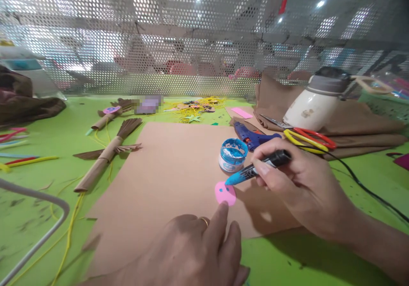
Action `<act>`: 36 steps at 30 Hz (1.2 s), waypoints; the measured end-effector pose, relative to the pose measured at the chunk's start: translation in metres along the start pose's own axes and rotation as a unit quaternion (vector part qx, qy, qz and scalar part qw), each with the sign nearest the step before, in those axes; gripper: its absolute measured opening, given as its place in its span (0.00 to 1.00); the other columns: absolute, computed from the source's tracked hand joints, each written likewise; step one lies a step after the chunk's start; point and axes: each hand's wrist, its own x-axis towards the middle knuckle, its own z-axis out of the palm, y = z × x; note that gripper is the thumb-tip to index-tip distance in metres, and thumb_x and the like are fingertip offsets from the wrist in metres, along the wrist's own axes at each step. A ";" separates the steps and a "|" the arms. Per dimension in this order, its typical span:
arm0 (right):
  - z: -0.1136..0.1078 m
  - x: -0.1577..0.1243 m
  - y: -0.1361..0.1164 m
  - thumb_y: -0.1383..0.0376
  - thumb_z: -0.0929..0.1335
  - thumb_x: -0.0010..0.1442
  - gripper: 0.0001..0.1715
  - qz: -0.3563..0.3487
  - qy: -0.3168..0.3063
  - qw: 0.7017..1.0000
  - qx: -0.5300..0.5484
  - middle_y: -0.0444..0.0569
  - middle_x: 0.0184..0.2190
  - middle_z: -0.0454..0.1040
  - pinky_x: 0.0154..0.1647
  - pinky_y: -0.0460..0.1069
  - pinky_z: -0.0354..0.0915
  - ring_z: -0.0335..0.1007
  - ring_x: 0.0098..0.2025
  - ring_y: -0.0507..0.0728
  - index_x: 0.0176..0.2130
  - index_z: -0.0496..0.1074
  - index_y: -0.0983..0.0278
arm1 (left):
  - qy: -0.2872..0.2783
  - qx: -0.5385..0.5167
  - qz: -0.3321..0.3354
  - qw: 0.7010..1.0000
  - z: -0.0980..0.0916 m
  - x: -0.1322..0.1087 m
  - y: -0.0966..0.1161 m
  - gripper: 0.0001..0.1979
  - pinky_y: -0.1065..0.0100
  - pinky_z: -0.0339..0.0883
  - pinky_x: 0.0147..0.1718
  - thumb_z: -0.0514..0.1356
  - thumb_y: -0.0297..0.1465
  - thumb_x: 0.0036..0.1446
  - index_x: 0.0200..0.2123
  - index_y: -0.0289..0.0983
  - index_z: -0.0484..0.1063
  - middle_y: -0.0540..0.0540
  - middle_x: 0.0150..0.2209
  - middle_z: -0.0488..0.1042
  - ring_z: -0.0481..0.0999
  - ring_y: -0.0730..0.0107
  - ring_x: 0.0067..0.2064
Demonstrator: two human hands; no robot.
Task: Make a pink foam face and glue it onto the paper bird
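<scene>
L hand [194,247] palm-dn, touching pink disc [225,196] | R hand [297,188] pinching mkr [248,174]

At our left hand [194,249], we see a disc [225,195] of smooth, matt paper; in our right hand [284,181], a glossy plastic marker [246,175]. Just beyond the right hand lie a smooth plastic glue gun [254,137], metal-bladed scissors [292,131] and creased, matt cloth [361,117]. Past both hands, a perforated screen [191,56] looks metallic.
</scene>
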 end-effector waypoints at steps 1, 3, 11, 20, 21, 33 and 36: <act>0.000 0.000 0.000 0.60 0.62 0.61 0.07 -0.002 0.000 1.000 -0.003 0.43 0.28 0.71 0.23 0.42 0.64 0.70 0.25 0.49 0.35 0.65 0.60 | -0.001 0.001 -0.011 1.000 0.001 0.001 0.001 0.16 0.66 0.54 0.13 0.46 0.32 0.63 0.33 0.36 0.72 0.46 0.35 0.76 0.61 0.72 0.17; 0.000 0.000 0.000 0.61 0.62 0.60 0.06 -0.009 0.002 1.000 -0.007 0.44 0.28 0.71 0.22 0.42 0.64 0.70 0.26 0.49 0.35 0.65 0.60 | 0.000 0.002 -0.031 1.000 0.002 0.001 0.004 0.16 0.65 0.55 0.14 0.46 0.32 0.63 0.34 0.36 0.73 0.46 0.37 0.76 0.61 0.72 0.17; 0.001 0.001 -0.003 0.62 0.63 0.60 0.06 -0.014 0.002 1.000 -0.012 0.42 0.23 0.70 0.18 0.42 0.62 0.68 0.23 0.49 0.33 0.66 0.61 | -0.001 0.006 -0.057 0.998 -0.002 -0.002 0.011 0.15 0.66 0.57 0.16 0.47 0.34 0.62 0.35 0.36 0.72 0.43 0.38 0.76 0.65 0.72 0.18; 0.002 0.001 -0.004 0.61 0.63 0.60 0.06 -0.007 0.000 1.000 -0.024 0.41 0.24 0.70 0.22 0.42 0.64 0.68 0.23 0.49 0.33 0.66 0.60 | 0.030 -0.032 -0.064 0.997 0.001 0.001 0.009 0.16 0.71 0.66 0.22 0.50 0.40 0.61 0.39 0.34 0.69 0.38 0.40 0.74 0.71 0.72 0.26; 0.002 0.001 -0.004 0.61 0.63 0.60 0.06 -0.009 0.002 1.000 -0.022 0.42 0.25 0.71 0.21 0.42 0.64 0.68 0.23 0.49 0.33 0.66 0.60 | 0.037 -0.042 -0.065 0.996 0.001 0.002 0.008 0.17 0.71 0.67 0.24 0.49 0.41 0.61 0.39 0.34 0.69 0.37 0.40 0.74 0.72 0.71 0.27; 0.001 0.003 -0.002 0.63 0.63 0.59 0.05 -0.024 0.008 0.999 -0.034 0.42 0.24 0.71 0.19 0.41 0.62 0.68 0.22 0.48 0.33 0.66 0.61 | 0.019 -0.009 -0.058 0.998 0.005 -0.002 0.012 0.13 0.66 0.62 0.15 0.50 0.35 0.61 0.37 0.34 0.70 0.39 0.41 0.75 0.68 0.71 0.19; 0.001 0.005 -0.003 0.63 0.63 0.59 0.05 -0.026 0.007 0.999 -0.035 0.40 0.21 0.69 0.17 0.41 0.60 0.65 0.20 0.48 0.32 0.66 0.61 | 0.004 0.003 -0.060 0.998 0.007 -0.004 0.014 0.14 0.62 0.60 0.13 0.48 0.34 0.61 0.38 0.35 0.71 0.40 0.42 0.76 0.67 0.67 0.18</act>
